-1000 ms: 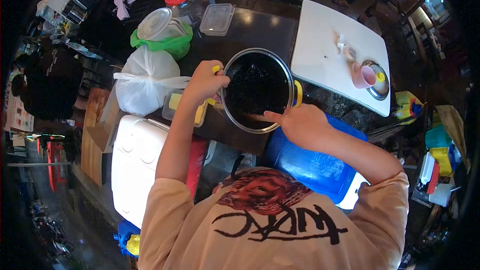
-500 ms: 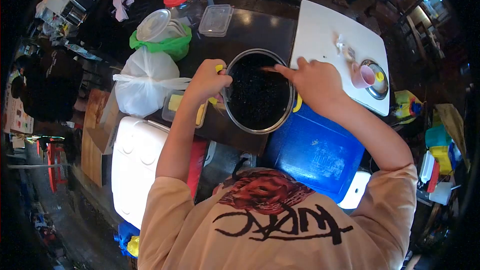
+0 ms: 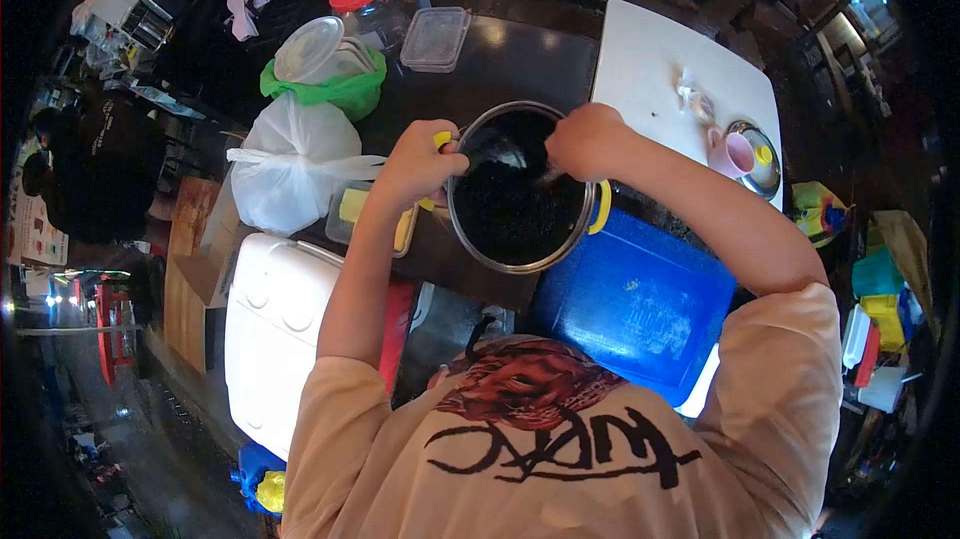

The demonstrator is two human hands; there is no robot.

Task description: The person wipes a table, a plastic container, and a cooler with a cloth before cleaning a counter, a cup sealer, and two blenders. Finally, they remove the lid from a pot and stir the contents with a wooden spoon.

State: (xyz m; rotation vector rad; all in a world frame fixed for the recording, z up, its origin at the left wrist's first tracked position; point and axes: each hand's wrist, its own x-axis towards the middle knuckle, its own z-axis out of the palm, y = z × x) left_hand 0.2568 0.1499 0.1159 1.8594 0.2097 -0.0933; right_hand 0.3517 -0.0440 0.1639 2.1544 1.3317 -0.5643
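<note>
A round steel pot (image 3: 470,244) with yellow handles stands on the dark table, holding a black, glistening mass of fine pieces. My left hand (image 3: 425,161) is closed around the pot's left yellow handle (image 3: 442,140). Over the pot's upper right rim, my right hand (image 3: 590,142) is closed on the thin handle of a stirring utensil (image 3: 549,177). Most of that utensil is hidden by the hand and the dark contents. The pot's other yellow handle (image 3: 601,207) shows below my right wrist, untouched.
Left of the pot lie a tied white plastic bag (image 3: 290,164), a container with yellow pieces (image 3: 352,206) and stacked bowls in a green bag (image 3: 345,94). A blue cooler (image 3: 640,299) and white cooler (image 3: 270,329) flank me. A pink cup (image 3: 735,154) rests on a white lid (image 3: 640,59).
My right hand has moved slightly left over the pot, its fingers now curled in. The black contents have shifted, with a smooth glossy patch near the top. My left hand stays on the handle.
</note>
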